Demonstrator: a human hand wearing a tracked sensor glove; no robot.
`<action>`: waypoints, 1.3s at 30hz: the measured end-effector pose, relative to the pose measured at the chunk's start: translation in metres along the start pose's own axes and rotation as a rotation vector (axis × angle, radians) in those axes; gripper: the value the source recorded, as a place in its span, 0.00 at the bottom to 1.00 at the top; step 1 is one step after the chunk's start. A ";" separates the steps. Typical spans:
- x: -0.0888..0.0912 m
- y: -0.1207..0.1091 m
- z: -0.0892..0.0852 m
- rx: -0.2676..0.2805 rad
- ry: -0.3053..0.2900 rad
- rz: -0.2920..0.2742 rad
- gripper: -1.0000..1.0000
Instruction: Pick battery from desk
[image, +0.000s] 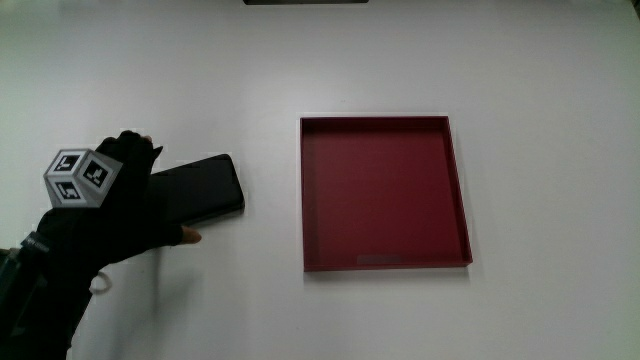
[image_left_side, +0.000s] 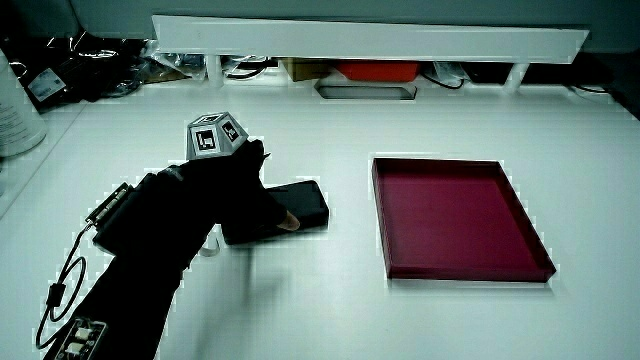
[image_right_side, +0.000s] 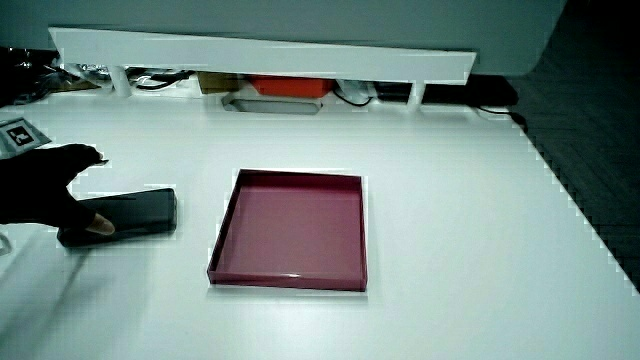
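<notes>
With the gloved hand (image: 115, 205) pinching only one end of the flat black rectangular battery (image: 205, 188), it could tip and slip back onto the white desk (image: 250, 310).

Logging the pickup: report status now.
Hand on the battery, fingers closing around it. Battery flat on the table, not lifted. Red tray beside it, apart; nothing in the way.

White counter (image: 400, 70), plain and evenly lit. Low white partition (image_left_side: 370, 40) along its edge farthest from the person, cables (image_left_side: 100, 55) tangled beneath. Pale wall (image_right_side: 300, 20) above. Dark floor (image_right_side: 590, 140) past the counter's edge.
</notes>
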 end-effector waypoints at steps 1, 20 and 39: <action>0.001 0.002 0.000 -0.015 -0.003 0.008 0.50; 0.004 0.029 -0.021 -0.102 0.057 0.088 0.50; 0.009 0.031 -0.029 -0.031 0.086 0.021 0.86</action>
